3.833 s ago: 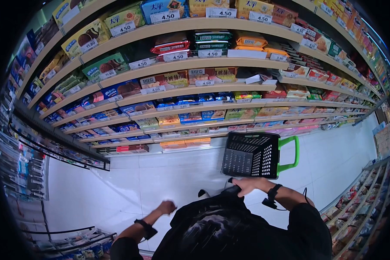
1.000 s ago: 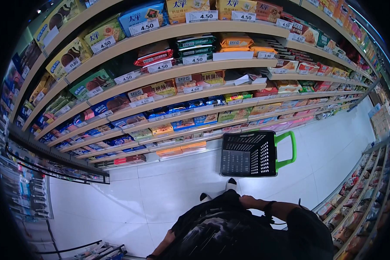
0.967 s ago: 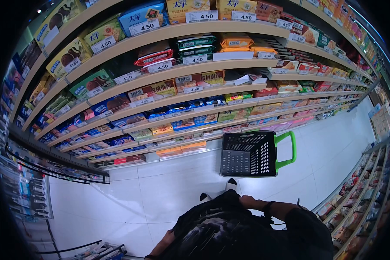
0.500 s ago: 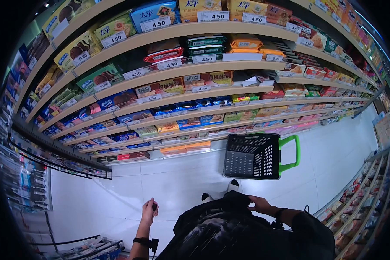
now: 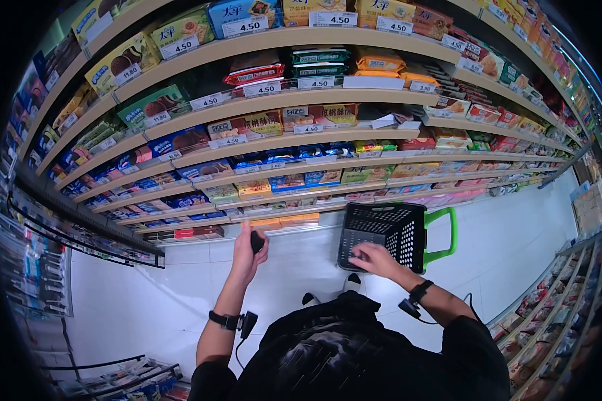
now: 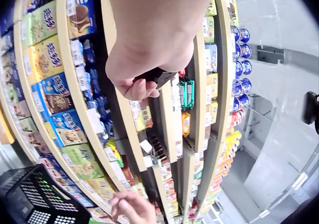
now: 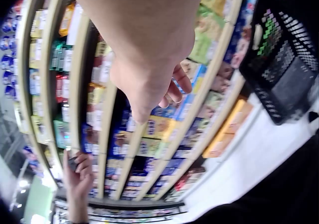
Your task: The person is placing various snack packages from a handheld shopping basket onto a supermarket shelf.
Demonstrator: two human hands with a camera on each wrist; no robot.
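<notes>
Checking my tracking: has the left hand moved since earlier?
Yes. The left hand, pinching a dark object, rose from floor level up to the lowest shelf.

the left hand [image 5: 247, 248] grips a small black device [image 5: 257, 240] before beige shelves [image 5: 361, 97] of snack packets. the right hand [image 5: 373, 259] hovers, fingers loose, over a black perforated plastic basket [image 5: 408, 242] with a green handle.

Blk plastic basket [image 5: 408, 242], glossy snack pkts [image 5: 257, 123]
</notes>
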